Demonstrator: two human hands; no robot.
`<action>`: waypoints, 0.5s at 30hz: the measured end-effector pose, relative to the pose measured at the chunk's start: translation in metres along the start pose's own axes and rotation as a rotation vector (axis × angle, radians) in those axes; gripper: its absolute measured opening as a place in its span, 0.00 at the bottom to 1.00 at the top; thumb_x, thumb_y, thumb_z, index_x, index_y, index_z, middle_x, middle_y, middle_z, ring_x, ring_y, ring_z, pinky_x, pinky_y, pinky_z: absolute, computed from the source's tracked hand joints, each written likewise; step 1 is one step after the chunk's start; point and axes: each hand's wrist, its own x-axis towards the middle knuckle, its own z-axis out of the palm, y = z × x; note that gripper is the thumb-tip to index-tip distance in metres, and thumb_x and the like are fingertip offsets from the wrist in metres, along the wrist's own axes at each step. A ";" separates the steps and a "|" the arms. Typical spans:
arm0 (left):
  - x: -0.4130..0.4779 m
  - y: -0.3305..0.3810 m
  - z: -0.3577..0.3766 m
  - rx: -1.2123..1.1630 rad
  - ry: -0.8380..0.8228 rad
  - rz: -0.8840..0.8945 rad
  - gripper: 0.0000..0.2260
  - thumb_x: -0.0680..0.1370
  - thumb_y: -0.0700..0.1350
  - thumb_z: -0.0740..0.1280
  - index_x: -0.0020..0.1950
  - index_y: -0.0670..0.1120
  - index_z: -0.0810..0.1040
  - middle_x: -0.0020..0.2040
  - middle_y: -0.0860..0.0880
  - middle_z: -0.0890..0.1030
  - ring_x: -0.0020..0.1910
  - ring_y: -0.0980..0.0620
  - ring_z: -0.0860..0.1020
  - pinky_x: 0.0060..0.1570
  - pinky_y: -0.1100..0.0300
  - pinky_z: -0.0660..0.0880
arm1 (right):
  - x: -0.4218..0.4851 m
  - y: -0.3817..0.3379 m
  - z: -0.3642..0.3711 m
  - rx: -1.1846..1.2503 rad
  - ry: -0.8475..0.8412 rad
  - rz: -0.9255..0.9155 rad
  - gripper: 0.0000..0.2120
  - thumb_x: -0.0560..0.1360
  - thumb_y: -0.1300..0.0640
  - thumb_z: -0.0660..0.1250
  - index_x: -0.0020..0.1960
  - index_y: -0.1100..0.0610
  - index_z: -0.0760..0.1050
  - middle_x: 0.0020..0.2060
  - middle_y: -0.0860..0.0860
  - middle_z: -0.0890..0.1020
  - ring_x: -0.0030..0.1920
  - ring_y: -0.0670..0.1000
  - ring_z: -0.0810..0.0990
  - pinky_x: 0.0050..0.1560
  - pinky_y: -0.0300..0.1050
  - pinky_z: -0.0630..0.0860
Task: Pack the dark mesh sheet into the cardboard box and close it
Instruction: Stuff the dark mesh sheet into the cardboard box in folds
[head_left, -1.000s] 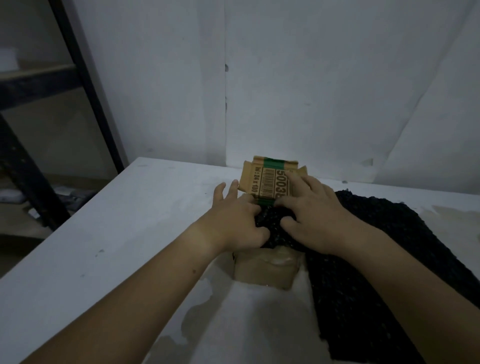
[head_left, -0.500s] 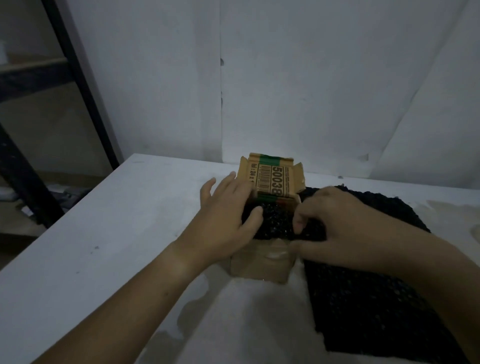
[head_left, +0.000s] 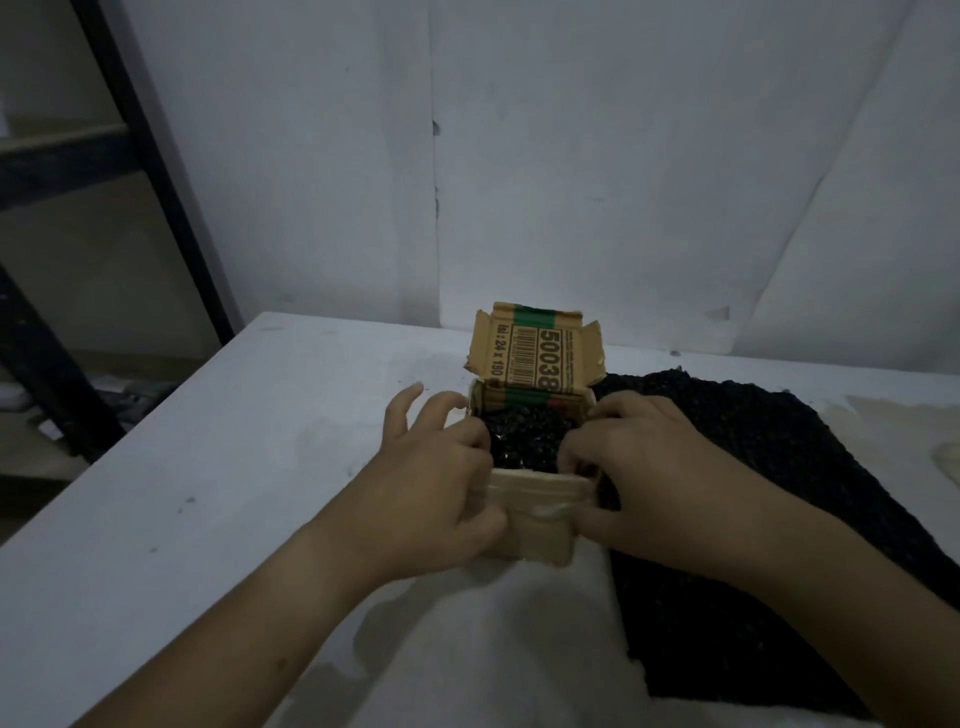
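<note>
So the cardboard box (head_left: 530, 512) at frame centre has dark mesh (head_left: 527, 439) stuffed in, lid flap (head_left: 535, 353) standing open at the back, so closing's left. Left hand (head_left: 434, 499) and right hand (head_left: 644, 478) clasp its sides, fingers curled onto the mesh. More mesh sheet (head_left: 753, 519) lies flat, running from centre toward lower right

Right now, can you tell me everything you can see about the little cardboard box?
The cardboard box is small, brown and worn, standing on the white table. Its lid stands open at the back, showing a barcode, green stripes and big digits. Dark mesh fills it. The left hand and right hand grip its sides, and glossy tape crosses the front.
</note>
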 end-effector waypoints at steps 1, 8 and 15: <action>0.003 -0.001 -0.002 0.013 -0.010 0.009 0.14 0.72 0.60 0.57 0.36 0.54 0.76 0.48 0.60 0.77 0.72 0.53 0.61 0.70 0.55 0.26 | 0.000 -0.001 0.000 -0.011 -0.002 0.006 0.07 0.70 0.42 0.65 0.45 0.43 0.75 0.43 0.39 0.77 0.61 0.50 0.67 0.63 0.47 0.62; 0.024 -0.003 -0.024 -0.067 0.068 0.005 0.13 0.76 0.54 0.53 0.44 0.53 0.75 0.49 0.58 0.79 0.75 0.52 0.61 0.73 0.52 0.35 | 0.012 0.002 0.002 0.046 -0.070 0.051 0.16 0.69 0.36 0.56 0.45 0.44 0.76 0.45 0.42 0.79 0.63 0.47 0.70 0.66 0.49 0.59; 0.085 0.004 -0.041 0.135 -0.491 -0.158 0.19 0.70 0.48 0.70 0.61 0.58 0.79 0.62 0.47 0.77 0.74 0.43 0.61 0.72 0.37 0.39 | 0.048 0.022 -0.014 -0.093 -0.122 0.207 0.18 0.70 0.48 0.70 0.60 0.43 0.75 0.50 0.44 0.81 0.58 0.51 0.73 0.59 0.50 0.61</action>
